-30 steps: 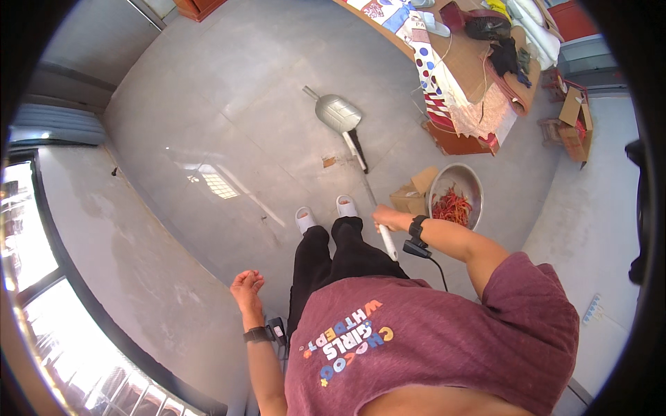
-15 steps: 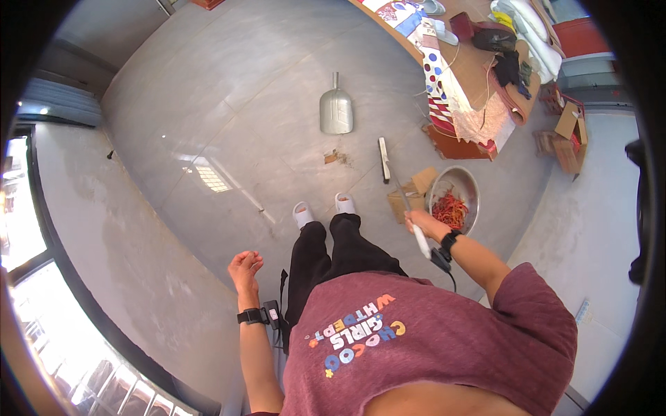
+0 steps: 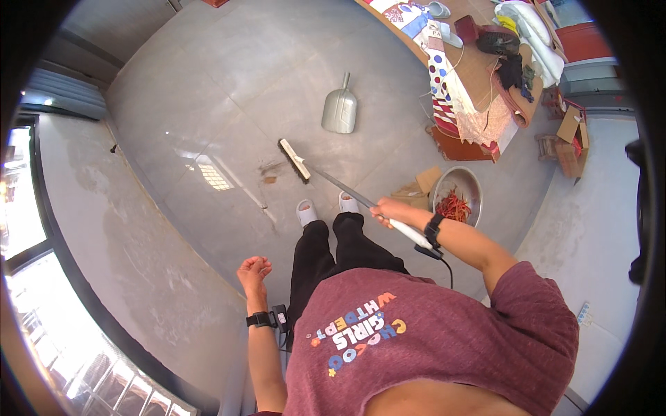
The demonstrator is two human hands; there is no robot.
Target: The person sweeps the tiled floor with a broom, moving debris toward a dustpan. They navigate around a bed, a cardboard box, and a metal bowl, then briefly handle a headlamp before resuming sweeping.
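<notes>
My right hand is wrapped round the shaft of a broom, just above its white grip. The broom slants away to the left, and its white head with dark bristles rests on the floor ahead of my feet. A smear of dust and a brown scrap, a small pile of debris, lies just left of the bristles. Beyond the broom, a grey metal dustpan lies flat with its handle pointing away. My left hand hangs by my left side, fingers curled in loosely, with nothing visible in it.
To the right stands a metal basin with red dried peppers, flattened cardboard beside it. A low platform piled with cloth and shoes fills the far right. A wall with windows runs along the left.
The broom head has swept leftward across the floor, and my right hand has moved left with it. The debris has shifted left too. My left hand has moved slightly right.
</notes>
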